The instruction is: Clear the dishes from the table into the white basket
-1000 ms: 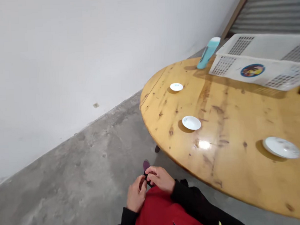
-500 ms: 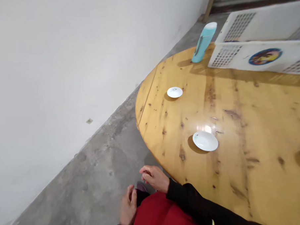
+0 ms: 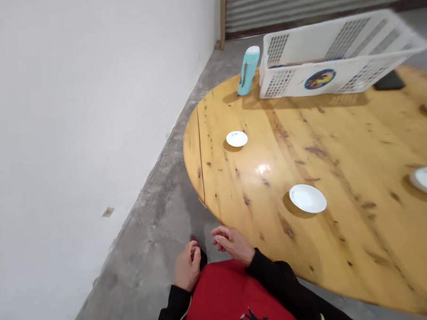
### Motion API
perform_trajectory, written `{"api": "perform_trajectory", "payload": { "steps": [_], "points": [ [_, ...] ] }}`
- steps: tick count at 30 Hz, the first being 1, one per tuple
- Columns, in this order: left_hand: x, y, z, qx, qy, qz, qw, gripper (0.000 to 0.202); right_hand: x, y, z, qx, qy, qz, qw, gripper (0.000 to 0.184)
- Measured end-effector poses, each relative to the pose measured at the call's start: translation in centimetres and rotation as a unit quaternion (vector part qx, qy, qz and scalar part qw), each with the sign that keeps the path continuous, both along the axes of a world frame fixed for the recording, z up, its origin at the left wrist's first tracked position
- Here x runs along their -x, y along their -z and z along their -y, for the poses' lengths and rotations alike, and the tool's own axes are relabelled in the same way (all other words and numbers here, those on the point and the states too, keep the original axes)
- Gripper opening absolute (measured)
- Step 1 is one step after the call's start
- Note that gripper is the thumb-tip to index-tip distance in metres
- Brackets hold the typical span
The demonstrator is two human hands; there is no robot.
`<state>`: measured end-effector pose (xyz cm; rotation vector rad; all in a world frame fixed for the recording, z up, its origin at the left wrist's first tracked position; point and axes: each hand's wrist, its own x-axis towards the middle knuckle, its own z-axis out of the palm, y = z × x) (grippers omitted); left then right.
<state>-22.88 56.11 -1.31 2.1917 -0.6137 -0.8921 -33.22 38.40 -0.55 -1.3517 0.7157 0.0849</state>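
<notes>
A person in a red top with black sleeves holds both hands low before the near edge of a round wooden desk (image 3: pixel 340 140). The left hand (image 3: pixel 187 269) rests against the top, fingers curled; whether it grips anything cannot be told. The right hand (image 3: pixel 232 244) hovers beside it, fingers loosely bent, holding nothing. The nearest saucer (image 3: pixel 307 198) lies on the desk near the near edge, well apart from both hands.
</notes>
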Motion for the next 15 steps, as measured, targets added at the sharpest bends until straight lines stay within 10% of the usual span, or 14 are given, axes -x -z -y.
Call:
{"api": "perform_trajectory", "payload": {
  "steps": [8,15],
  "points": [
    [-12.8,0.0,0.0,0.009,0.029,0.004,1.000,0.042,-8.4,0.1,-2.9,0.024,0.090,-0.005,0.996,0.036],
    [-17.2,-0.2,6.2,0.049,0.112,-0.043,0.992,0.037,-10.7,0.3,-1.5,0.010,0.171,-0.037,0.985,0.041]
  ]
}}
